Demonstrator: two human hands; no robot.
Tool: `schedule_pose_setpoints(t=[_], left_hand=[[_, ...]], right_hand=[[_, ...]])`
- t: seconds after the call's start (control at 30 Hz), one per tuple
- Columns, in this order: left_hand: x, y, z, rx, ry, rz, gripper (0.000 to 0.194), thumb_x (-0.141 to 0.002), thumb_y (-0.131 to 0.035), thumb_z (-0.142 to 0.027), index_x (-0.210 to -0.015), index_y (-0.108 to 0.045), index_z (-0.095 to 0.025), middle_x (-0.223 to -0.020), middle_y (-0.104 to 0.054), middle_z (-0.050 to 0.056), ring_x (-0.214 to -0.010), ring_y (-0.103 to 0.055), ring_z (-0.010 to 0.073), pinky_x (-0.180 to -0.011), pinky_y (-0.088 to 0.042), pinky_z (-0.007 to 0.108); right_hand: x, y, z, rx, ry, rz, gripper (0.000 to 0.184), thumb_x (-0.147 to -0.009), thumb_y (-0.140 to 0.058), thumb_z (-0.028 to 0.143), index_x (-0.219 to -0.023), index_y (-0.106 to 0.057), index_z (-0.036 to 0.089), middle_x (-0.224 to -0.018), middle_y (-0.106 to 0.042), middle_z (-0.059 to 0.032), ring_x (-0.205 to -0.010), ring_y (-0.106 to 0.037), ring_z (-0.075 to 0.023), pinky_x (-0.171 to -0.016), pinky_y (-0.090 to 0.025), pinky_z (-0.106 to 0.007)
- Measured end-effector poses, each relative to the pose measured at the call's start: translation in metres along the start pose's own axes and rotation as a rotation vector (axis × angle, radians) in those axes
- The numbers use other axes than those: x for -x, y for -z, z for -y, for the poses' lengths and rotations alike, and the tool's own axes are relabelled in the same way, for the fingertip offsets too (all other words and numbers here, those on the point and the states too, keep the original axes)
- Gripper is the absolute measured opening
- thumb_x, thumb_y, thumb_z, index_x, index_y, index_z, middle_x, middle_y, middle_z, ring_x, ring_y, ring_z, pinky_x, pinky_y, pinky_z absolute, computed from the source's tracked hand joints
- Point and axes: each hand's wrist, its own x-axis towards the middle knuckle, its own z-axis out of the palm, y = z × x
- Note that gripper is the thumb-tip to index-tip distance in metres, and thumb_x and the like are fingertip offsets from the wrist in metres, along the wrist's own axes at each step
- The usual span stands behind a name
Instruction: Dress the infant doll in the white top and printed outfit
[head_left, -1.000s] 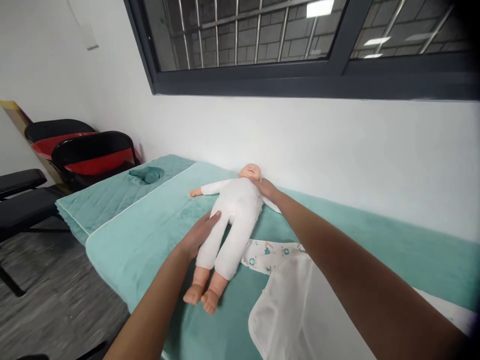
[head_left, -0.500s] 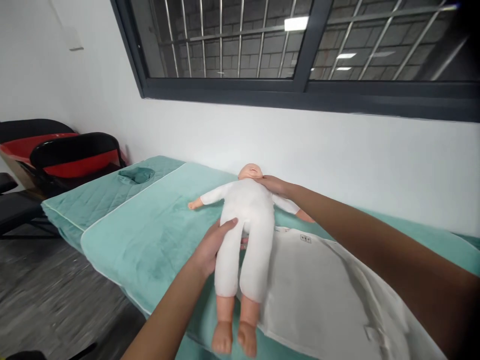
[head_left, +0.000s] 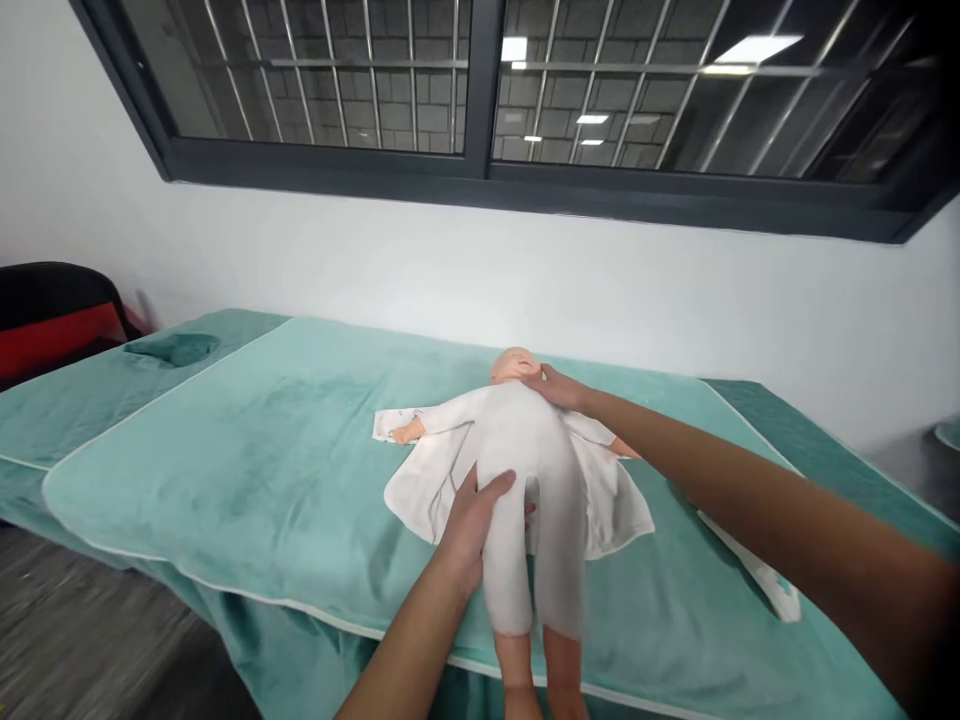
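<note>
A baby doll (head_left: 525,430) with a white cloth body and bare lower legs lies face up, its head toward the wall. My left hand (head_left: 471,525) is closed round the doll's thigh, thumb on top and fingertips showing between the legs. At the neck and shoulder, my right hand (head_left: 561,388) grips the doll, its fingers partly hidden by the head and body. Behind the doll a white garment (head_left: 426,495) is spread out, with a printed sleeve end at the left. Whether the doll rests on it or is held just above, I cannot tell.
A green padded cover (head_left: 247,460) drapes the bed, which has a face hole (head_left: 176,348) at the left. A white strip-like item (head_left: 761,575) lies right, partly behind my right forearm. The wall and barred window (head_left: 315,90) stand behind; a black-and-red chair (head_left: 60,320) is left.
My view has turned right. The doll, still in both hands, has moved right from beside a large white cloth to over the spread garment. That cloth is mostly out of sight.
</note>
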Motion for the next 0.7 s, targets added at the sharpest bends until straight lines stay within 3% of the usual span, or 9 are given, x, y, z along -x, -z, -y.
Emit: schedule_pose_setpoints(t=[0.1, 0.17, 0.27, 0.37, 0.5, 0.6, 0.7], left_hand=[[-0.004, -0.005, 0.013, -0.029, -0.061, -0.041, 0.058, -0.08, -0.072, -0.046, -0.13, -0.055, -0.023, -0.106, -0.072, 0.011, -0.08, -0.073, 0.0233, -0.059, -0.058, 0.031], [-0.004, -0.005, 0.016, -0.079, -0.094, -0.069, 0.058, -0.08, -0.071, -0.049, -0.13, -0.055, -0.024, -0.107, -0.072, 0.01, -0.079, -0.072, 0.023, -0.059, -0.059, 0.031], [0.0, -0.003, 0.016, -0.147, -0.127, -0.095, 0.056, -0.081, -0.069, -0.053, -0.127, -0.056, -0.023, -0.113, -0.072, 0.011, -0.082, -0.073, 0.0227, -0.067, -0.06, 0.033], [0.002, 0.002, 0.018, -0.184, -0.18, -0.082, 0.054, -0.084, -0.065, -0.056, -0.127, -0.058, -0.024, -0.124, -0.069, 0.01, -0.098, -0.071, 0.0248, -0.082, -0.06, 0.036], [0.0, 0.008, 0.023, -0.265, -0.243, -0.14, 0.055, -0.088, -0.059, -0.057, -0.13, -0.059, -0.022, -0.14, -0.06, 0.011, -0.128, -0.057, 0.0282, -0.11, -0.044, 0.04], [0.0, 0.013, 0.026, -0.311, -0.275, -0.166, 0.059, -0.09, -0.055, -0.058, -0.135, -0.057, -0.02, -0.146, -0.055, 0.01, -0.139, -0.046, 0.0283, -0.119, -0.032, 0.04], [0.001, 0.017, 0.027, -0.311, -0.266, -0.156, 0.061, -0.091, -0.052, -0.059, -0.138, -0.056, -0.02, -0.151, -0.049, 0.01, -0.143, -0.041, 0.0284, -0.121, -0.028, 0.04]], right_hand=[[0.005, 0.001, -0.012, 0.069, -0.056, 0.025, 0.094, -0.088, -0.047, 0.069, -0.152, -0.029, 0.002, -0.14, -0.055, -0.0279, -0.122, -0.06, -0.0351, -0.096, -0.048, -0.042], [0.009, 0.003, -0.01, 0.158, -0.063, 0.007, 0.094, -0.09, -0.043, 0.069, -0.154, -0.022, 0.003, -0.131, -0.06, -0.0294, -0.12, -0.06, -0.0394, -0.097, -0.044, -0.049], [0.016, 0.003, 0.006, 0.366, 0.023, -0.099, 0.073, -0.097, -0.032, 0.062, -0.149, -0.033, 0.012, -0.112, -0.069, -0.0229, -0.106, -0.065, -0.0388, -0.089, -0.045, -0.051], [0.022, -0.014, 0.03, 0.48, 0.26, -0.187, 0.049, -0.101, -0.028, 0.046, -0.136, -0.047, 0.016, -0.123, -0.064, -0.0188, -0.112, -0.061, -0.0325, -0.088, -0.045, -0.043], [0.016, -0.061, 0.062, 0.555, 0.552, -0.002, 0.041, -0.1, -0.04, 0.042, -0.131, -0.052, 0.018, -0.133, -0.057, -0.0159, -0.122, -0.052, -0.03, -0.093, -0.042, -0.04], [0.0, -0.094, 0.078, 0.57, 0.599, 0.14, 0.038, -0.096, -0.047, 0.045, -0.121, -0.059, 0.02, -0.124, -0.062, -0.0135, -0.114, -0.056, -0.0307, -0.089, -0.044, -0.04], [-0.015, -0.111, 0.086, 0.567, 0.614, 0.266, 0.035, -0.092, -0.054, 0.048, -0.113, -0.064, 0.022, -0.119, -0.065, -0.0114, -0.105, -0.061, -0.0294, -0.08, -0.045, -0.036]])
